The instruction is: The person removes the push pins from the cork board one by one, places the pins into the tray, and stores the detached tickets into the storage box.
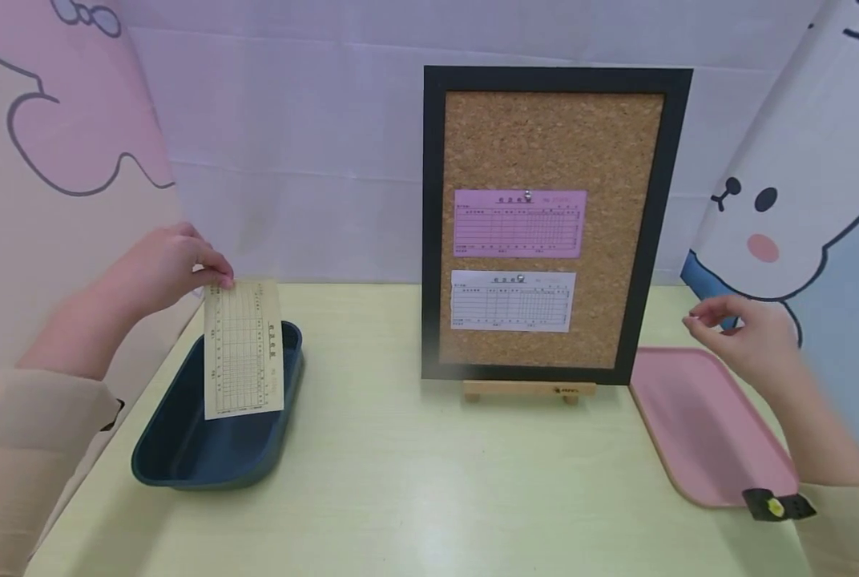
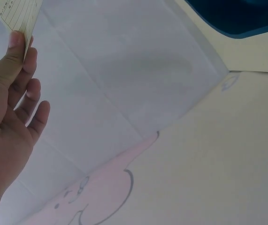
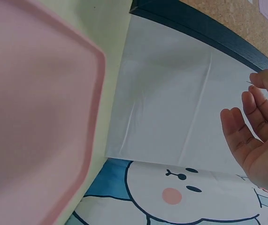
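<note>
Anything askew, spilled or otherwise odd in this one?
No spill shows. The only mild oddity: the yellow slip hangs from the left hand with its printing turned sideways, whereas the pink slip and white slip pinned to the corkboard read upright. That is probably just how it is being held.

Left hand (image 1: 173,268) raised and pinching, right hand (image 1: 747,335) raised, also pinching, both hands well apart

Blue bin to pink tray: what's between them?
In the head view, bare tabletop, then the framed corkboard on its wooden stand.
</note>
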Tool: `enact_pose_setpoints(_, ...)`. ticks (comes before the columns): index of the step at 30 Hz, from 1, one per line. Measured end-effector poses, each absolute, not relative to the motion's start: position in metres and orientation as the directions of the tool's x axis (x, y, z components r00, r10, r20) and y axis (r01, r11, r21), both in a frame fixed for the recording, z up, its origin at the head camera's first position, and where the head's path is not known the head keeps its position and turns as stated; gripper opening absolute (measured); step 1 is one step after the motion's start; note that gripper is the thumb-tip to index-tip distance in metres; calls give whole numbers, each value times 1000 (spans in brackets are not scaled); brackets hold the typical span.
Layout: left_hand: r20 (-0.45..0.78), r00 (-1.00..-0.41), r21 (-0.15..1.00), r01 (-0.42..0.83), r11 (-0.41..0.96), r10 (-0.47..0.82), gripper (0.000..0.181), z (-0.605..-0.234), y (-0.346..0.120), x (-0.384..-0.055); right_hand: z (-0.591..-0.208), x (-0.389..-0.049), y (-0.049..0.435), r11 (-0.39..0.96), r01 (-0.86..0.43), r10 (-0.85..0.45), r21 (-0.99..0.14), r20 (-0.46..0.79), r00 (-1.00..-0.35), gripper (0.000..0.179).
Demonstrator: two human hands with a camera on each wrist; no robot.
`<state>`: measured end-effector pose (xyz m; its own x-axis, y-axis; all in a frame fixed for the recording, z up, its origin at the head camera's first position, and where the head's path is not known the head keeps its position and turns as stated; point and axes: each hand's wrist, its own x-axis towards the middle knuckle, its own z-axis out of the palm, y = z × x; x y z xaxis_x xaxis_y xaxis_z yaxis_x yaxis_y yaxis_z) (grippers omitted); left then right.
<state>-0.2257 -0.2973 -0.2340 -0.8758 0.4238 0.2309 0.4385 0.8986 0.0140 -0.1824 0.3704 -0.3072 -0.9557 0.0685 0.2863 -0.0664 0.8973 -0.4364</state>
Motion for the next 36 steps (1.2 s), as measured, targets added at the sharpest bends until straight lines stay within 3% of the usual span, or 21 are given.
enact_pose_setpoints(14, 47, -929, 36, 368, 929, 366, 11, -281, -318, -237, -357, -194, 384, 901, -74, -19, -428, 130, -991, 27)
enact_pose_setpoints(22, 8, -936, 61, 351, 934, 352, 7, -310, -325, -245, -375, -199, 398, 903, -65, -45, -425, 57, -997, 30)
enact_pose_setpoints(36, -14, -884, 40, 467, 883, 468, 5, -345, -327, -252, -397, -213, 414, 914, -20, -84, -406, -140, -987, 30)
